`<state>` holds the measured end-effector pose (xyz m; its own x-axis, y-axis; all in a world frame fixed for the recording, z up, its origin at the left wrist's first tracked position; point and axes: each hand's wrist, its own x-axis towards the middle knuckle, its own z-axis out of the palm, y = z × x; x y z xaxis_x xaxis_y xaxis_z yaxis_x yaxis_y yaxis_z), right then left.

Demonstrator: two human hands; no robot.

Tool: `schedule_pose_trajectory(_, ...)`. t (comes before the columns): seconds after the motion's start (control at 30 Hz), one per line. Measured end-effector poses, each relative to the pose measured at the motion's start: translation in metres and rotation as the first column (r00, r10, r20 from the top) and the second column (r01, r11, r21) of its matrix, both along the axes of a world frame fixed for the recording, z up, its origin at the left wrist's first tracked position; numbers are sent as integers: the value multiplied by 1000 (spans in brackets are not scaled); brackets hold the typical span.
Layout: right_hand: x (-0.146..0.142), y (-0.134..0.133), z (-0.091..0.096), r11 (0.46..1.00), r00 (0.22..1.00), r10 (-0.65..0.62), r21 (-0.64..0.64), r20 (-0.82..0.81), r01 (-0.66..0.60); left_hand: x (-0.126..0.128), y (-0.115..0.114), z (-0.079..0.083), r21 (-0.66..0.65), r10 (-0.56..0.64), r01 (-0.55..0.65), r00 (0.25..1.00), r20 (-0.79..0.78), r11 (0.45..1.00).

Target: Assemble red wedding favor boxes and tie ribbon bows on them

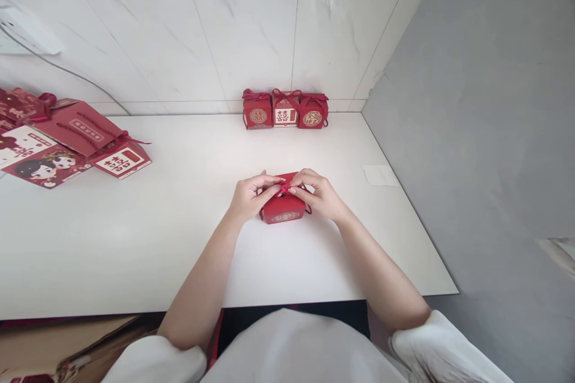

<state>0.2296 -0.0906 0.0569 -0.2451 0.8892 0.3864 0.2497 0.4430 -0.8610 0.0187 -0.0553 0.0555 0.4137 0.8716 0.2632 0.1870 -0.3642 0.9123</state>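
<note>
A small red gift box [282, 210] with a gold emblem on its front stands on the white table [135, 221], near the middle. My left hand [250, 194] and my right hand [317, 191] are both on its top, fingers pinched on the red ribbon [284, 188] where the two meet. Each hand covers a top corner of the box, and the box's upper face is mostly hidden.
Three finished red boxes [284, 110] with ribbon bows stand in a row against the back wall. A pile of flat red box blanks [67, 140] lies at the far left. A grey wall [485, 131] borders the table's right side. A cardboard carton [63, 347] sits below the front edge.
</note>
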Motion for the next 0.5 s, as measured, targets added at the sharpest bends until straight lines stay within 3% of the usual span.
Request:
schedule_pose_trajectory(0.17,-2,0,-3,1000,999,15,10,-37,-14,0,-3,5,-108,7,-2,999,46,994)
schedule_pose_trajectory(0.33,-3,-1,-4,998,999,0,58,-48,3,-4,-2,10,-75,-25,25,1000,-4,997)
schedule_pose_trajectory(0.5,-3,-1,-3,999,995,-37,-28,-93,34,-9,-1,13,-63,-102,99,994,-47,993)
